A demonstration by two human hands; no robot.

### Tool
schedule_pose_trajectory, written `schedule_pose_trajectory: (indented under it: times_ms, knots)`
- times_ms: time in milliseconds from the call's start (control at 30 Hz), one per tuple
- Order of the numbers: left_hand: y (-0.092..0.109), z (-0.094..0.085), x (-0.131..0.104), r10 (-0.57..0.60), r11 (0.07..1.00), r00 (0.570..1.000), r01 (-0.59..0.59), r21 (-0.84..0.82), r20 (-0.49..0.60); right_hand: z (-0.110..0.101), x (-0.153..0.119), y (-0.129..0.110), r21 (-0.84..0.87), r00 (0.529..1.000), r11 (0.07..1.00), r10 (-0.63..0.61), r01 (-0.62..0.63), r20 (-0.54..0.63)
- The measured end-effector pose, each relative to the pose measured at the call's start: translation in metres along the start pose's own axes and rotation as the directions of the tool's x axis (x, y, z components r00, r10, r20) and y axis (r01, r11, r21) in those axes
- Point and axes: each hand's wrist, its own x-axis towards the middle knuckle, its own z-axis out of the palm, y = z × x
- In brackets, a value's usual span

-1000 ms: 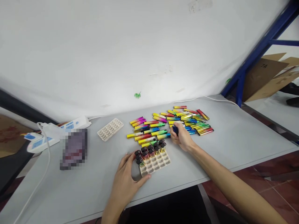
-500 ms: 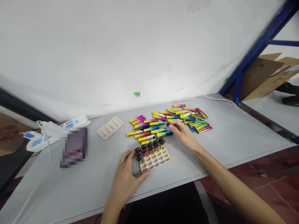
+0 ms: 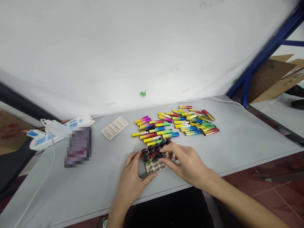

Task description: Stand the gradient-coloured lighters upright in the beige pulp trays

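Note:
A white tray (image 3: 157, 168) with oval pockets lies near the table's front edge. Several black-topped lighters (image 3: 151, 152) stand upright in its far and left pockets. My left hand (image 3: 133, 175) grips the tray at its left side, fingers by the standing lighters and thumb along the near edge. Over the tray, my right hand (image 3: 184, 161) pinches a black-topped lighter (image 3: 161, 155) between thumb and fingers, just above or in a pocket; its lower end is hard to make out. Behind the tray, shiny multicoloured lighters (image 3: 156, 129) lie flat in a loose spread.
A second white pocketed tray (image 3: 115, 128) lies back left. Further left are a power strip (image 3: 82, 122) with a white cable and a pixelated item (image 3: 79, 147). A white wall (image 3: 118, 63) closes the back. Cardboard boxes (image 3: 273, 77) stand beyond a blue frame (image 3: 247, 87) at right.
My right hand has come from the lying lighters toward me and left, over the tray, bringing a black-topped lighter. My left hand keeps its hold on the tray. The view has shifted slightly.

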Motion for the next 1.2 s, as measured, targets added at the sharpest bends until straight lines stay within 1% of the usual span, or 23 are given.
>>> schedule_pose_trajectory:
  times_ms: [100, 167, 300, 400, 467, 533, 600, 633, 667, 733, 767, 867, 933, 1000, 1100, 1167, 1200]
  knots:
    - [0.001, -0.001, -0.001, 0.008, 1.000, 1.000, -0.008, -0.003, -0.005, 0.019, 0.000, 0.002, -0.143, 0.997, 0.989, -0.036, 0.045, 0.061]
    - [0.001, -0.001, -0.001, 0.011, 1.000, 1.000, -0.011, -0.002, 0.001, 0.022, 0.001, 0.004, -0.194, 0.994, 0.980, -0.016, 0.037, 0.108]
    - [0.002, -0.002, -0.002, 0.005, 1.000, 1.000, -0.005, -0.010, 0.013, 0.017, 0.005, 0.003, -0.232, 0.981, 0.972, 0.019, 0.027, 0.194]
    - [0.002, -0.001, -0.002, 0.009, 1.000, 1.000, -0.009, -0.013, 0.004, 0.014, 0.006, 0.000, -0.262, 0.971, 0.963, 0.007, 0.058, 0.240]
    - [0.001, -0.001, -0.002, 0.013, 1.000, 1.000, -0.013, -0.010, -0.002, 0.012, 0.005, -0.002, -0.264, 0.972, 0.961, -0.021, 0.084, 0.232]
    - [0.001, -0.001, -0.002, 0.014, 1.000, 1.000, -0.014, -0.004, -0.001, 0.008, 0.007, 0.000, -0.244, 0.982, 0.965, -0.056, 0.099, 0.179]
    - [0.001, -0.001, -0.002, 0.014, 1.000, 1.000, -0.014, 0.002, 0.007, 0.000, 0.013, 0.010, -0.220, 0.995, 0.973, -0.053, 0.069, 0.081]
    - [0.001, -0.002, -0.002, 0.014, 1.000, 1.000, -0.014, 0.004, 0.012, -0.004, 0.018, 0.018, -0.216, 0.999, 0.976, -0.024, 0.028, 0.023]
    - [0.001, -0.002, -0.002, 0.011, 1.000, 1.000, -0.011, 0.003, 0.016, -0.008, 0.024, 0.027, -0.218, 0.999, 0.975, 0.025, -0.032, -0.035]
    - [0.002, -0.003, -0.001, 0.000, 1.000, 1.000, 0.000, -0.003, 0.021, -0.014, 0.036, 0.051, -0.253, 0.980, 0.950, 0.155, -0.182, -0.122]
    - [0.002, -0.003, -0.001, -0.006, 1.000, 1.000, 0.006, -0.006, 0.023, -0.015, 0.042, 0.063, -0.280, 0.974, 0.934, 0.201, -0.224, -0.108]
    - [0.003, -0.003, 0.000, -0.022, 1.000, 0.999, 0.022, -0.007, 0.032, -0.011, 0.049, 0.096, -0.325, 0.974, 0.926, 0.222, -0.193, 0.053]
    - [0.003, -0.003, -0.001, -0.028, 1.000, 0.999, 0.029, -0.007, 0.032, -0.006, 0.047, 0.111, -0.331, 0.968, 0.930, 0.213, -0.159, 0.132]
    - [0.003, -0.003, -0.001, -0.030, 1.000, 0.999, 0.030, -0.007, 0.027, -0.001, 0.042, 0.120, -0.309, 0.963, 0.938, 0.216, -0.159, 0.161]
    - [0.002, -0.003, -0.002, -0.029, 1.000, 0.999, 0.029, 0.009, 0.025, 0.001, 0.037, 0.127, -0.180, 0.959, 0.962, 0.236, -0.207, 0.158]
    - [0.001, -0.003, -0.002, -0.026, 0.999, 0.999, 0.025, 0.020, 0.021, -0.003, 0.036, 0.127, -0.024, 0.958, 0.968, 0.250, -0.249, 0.138]
    - [0.001, -0.003, -0.002, -0.025, 0.999, 0.999, 0.024, 0.024, 0.021, -0.005, 0.037, 0.127, 0.077, 0.955, 0.957, 0.269, -0.279, 0.121]
